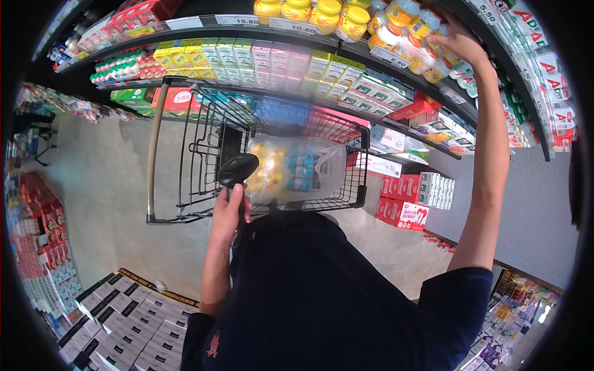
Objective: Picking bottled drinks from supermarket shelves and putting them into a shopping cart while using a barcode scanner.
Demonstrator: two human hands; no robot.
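My left hand (pixel 229 211) grips the handle of a black handheld scanner (pixel 238 170), its broad head raised over the near side of a black wire shopping cart (pixel 358 160). Inside the cart lies a clear plastic bag (pixel 332 169) with yellow and blue packaged goods in it. My right arm reaches up to a shelf at the upper right. There my right hand (pixel 459 44) is at a cluster of small bottles (pixel 423 23) with yellow-orange labels. Its thumb lies against them, while the other fingers are partly hidden, so I cannot tell whether it grips one.
Yellow jars (pixel 325 16) line the upper shelf, with small drink cartons (pixel 278 58) below. Red boxes (pixel 403 204) stand on the floor past the cart. White cartons (pixel 134 324) are stacked at the lower left. The cart's tan handle (pixel 158 153) faces left over grey floor.
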